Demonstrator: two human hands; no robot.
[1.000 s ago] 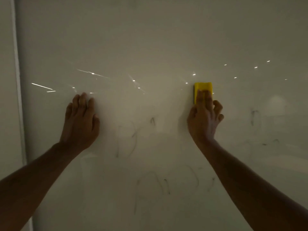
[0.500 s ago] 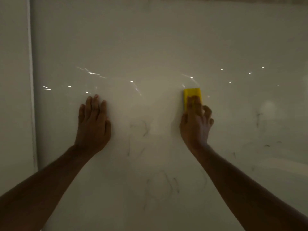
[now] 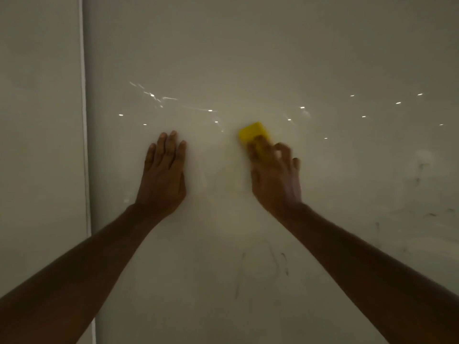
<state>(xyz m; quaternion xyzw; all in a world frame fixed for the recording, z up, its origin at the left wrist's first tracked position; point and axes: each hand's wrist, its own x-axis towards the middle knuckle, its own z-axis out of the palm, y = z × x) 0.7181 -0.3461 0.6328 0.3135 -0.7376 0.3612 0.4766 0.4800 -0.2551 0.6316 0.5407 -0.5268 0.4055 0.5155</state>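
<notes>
Head camera: a yellow eraser [image 3: 253, 134] sits on the whiteboard [image 3: 273, 58], long axis slanted, free end pointing up and left; the blurred right hand [image 3: 275, 177] grips its lower-right end, so the block juts beyond the fingertips; the left hand [image 3: 164, 175] lies flat on the board, fingers straight, just left of it.
</notes>
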